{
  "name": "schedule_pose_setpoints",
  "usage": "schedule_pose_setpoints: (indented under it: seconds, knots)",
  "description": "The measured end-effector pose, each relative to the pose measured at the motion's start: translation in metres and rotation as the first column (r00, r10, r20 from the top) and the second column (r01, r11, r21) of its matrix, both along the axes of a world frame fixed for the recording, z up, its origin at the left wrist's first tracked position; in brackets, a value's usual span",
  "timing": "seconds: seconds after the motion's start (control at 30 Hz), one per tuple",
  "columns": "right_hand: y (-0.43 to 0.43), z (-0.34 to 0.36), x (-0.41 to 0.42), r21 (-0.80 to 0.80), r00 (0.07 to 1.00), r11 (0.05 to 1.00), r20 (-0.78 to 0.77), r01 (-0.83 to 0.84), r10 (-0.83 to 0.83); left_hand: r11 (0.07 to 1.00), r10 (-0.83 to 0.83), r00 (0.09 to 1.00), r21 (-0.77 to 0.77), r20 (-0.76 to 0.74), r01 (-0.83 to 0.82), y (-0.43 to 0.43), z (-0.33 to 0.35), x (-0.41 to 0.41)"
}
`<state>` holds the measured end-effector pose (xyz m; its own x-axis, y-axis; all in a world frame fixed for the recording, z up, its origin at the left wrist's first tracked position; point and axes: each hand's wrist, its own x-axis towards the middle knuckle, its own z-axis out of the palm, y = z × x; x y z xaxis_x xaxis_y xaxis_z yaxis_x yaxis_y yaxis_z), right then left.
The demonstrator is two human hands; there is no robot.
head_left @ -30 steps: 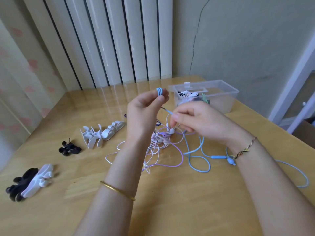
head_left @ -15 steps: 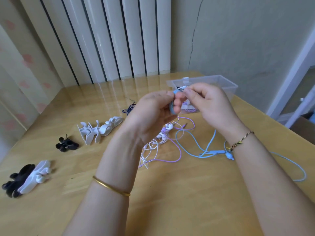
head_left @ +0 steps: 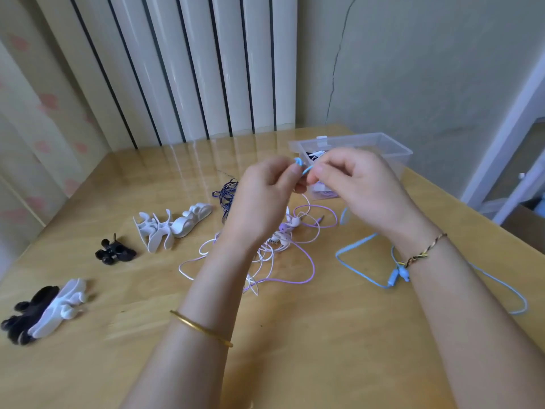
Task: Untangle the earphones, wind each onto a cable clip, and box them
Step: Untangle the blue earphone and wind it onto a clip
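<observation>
Winding of the blue cable (head_left: pixel 306 170), shown at centre frame, raised above the surface (head_left: pixel 309 349) and just in front of the clear box (head_left: pixel 395 152) at upper right. The left hand (head_left: pixel 262 196) holds a small blue coil at its tips, fingers (head_left: pixel 290 175) curled on it; whether a clip sits inside the coil cannot be told. The right hand (head_left: pixel 362 184) pinches the cable just beside the coil, fingers (head_left: pixel 321 170) pressed together on it. The slack drops behind the right wrist and lies in loose loops at right of frame. A knot of white and purple earphones (head_left: pixel 287 231) lies below the hands; spare white clips (head_left: pixel 168 228) and a black clip (head_left: pixel 113 252) lie at left.

Good practice, as judged here: keep the coil hand steady and let the pinching hand feed short lengths under light, even tension, laying turns side by side. Watch that the trailing slack does not drag through the knot below or snag on the box rim.
</observation>
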<state>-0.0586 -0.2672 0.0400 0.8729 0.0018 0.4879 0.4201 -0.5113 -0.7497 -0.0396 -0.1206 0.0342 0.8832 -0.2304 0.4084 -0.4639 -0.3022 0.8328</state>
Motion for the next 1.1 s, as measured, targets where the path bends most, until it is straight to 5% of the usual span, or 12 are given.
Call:
schedule_pose_setpoints:
  seconds: [0.2,0.3,0.4,0.53,0.67,0.73,0.8,0.9,1.0,1.1]
  knots:
    - [0.002,-0.012,0.007,-0.106,0.939,0.938,0.145,0.329,-0.313,0.987,-0.086,0.98,0.115,-0.181,0.108,-0.004,0.008,-0.006]
    - [-0.001,-0.012,0.01,0.009,0.974,0.977,0.083,0.212,-0.212,0.943,-0.267,0.89,-0.291,-0.369,0.162,-0.001,0.015,-0.008]
    - [-0.007,-0.011,0.009,0.041,0.993,0.997,-0.101,0.072,-0.067,0.757,-0.446,0.77,-0.652,-0.456,0.053,0.004,0.02,-0.005]
    - [0.003,-0.01,0.0,-0.002,0.94,0.981,-0.284,-0.195,0.187,0.6,-0.405,0.792,-0.786,-0.457,-0.147,0.008,0.014,0.002]
    - [0.01,-0.003,-0.008,-0.091,0.92,0.956,-0.313,-0.278,0.238,0.775,-0.071,0.948,-0.615,-0.312,-0.145,0.0,0.001,0.0]
    - [0.006,0.003,-0.01,-0.057,0.946,0.977,-0.268,-0.206,0.184,0.916,0.086,0.988,-0.38,-0.125,-0.128,0.001,-0.002,0.001]
    - [0.002,0.006,-0.008,-0.001,0.98,0.996,-0.177,-0.094,0.093,0.993,0.059,0.998,-0.099,0.003,-0.059,0.0,0.0,-0.001]
    - [0.001,0.0,-0.001,-0.083,0.995,0.992,-0.015,0.095,-0.097,0.992,-0.01,1.0,0.128,-0.001,0.01,-0.006,0.004,-0.004]
    - [0.004,-0.011,0.004,-0.224,0.952,0.929,0.162,0.293,-0.261,0.976,0.007,0.999,0.219,-0.043,0.003,-0.006,0.004,-0.001]
    - [0.002,-0.016,0.007,-0.2,0.928,0.916,0.213,0.348,-0.306,0.97,-0.024,0.991,0.236,-0.128,0.054,-0.002,0.003,-0.002]
